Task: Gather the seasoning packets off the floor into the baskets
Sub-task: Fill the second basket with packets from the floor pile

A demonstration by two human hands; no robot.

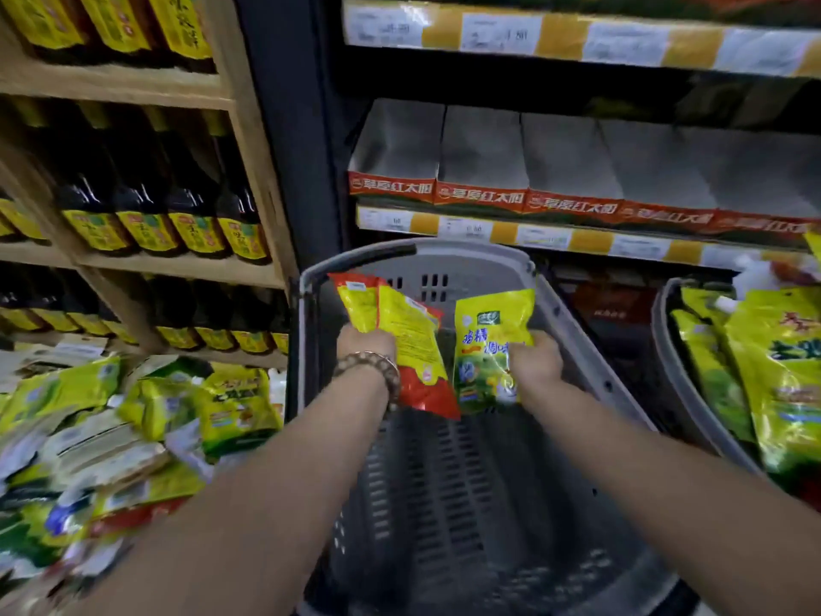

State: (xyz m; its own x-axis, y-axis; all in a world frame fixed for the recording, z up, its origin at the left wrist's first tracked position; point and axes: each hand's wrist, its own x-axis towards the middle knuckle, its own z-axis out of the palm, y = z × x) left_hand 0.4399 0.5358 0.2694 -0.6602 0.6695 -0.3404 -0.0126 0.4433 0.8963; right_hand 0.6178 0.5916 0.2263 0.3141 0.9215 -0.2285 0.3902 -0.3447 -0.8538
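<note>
The left hand (366,342), a beaded bracelet (377,367) on its wrist, grips what look like two red-and-yellow seasoning packets (413,349) by their middles, fingers curled around them. The right hand (535,362) pinches the right edge of a yellow-and-green seasoning packet (486,349) with printed Chinese characters. Both hands hold their packets side by side at the centre of the frame, above the open mouth of a grey plastic basket (471,249) with a slotted floor.

At the right edge, a second grey basket (663,344) is filled with large yellow-green pouches (777,371). At lower left, a loose pile of packets (222,406) lies on the floor. Dark sauce bottles (146,193) with yellow labels fill wooden shelves at upper left. Grey cardboard display boxes (482,171) with orange fronts line a shelf at upper right.
</note>
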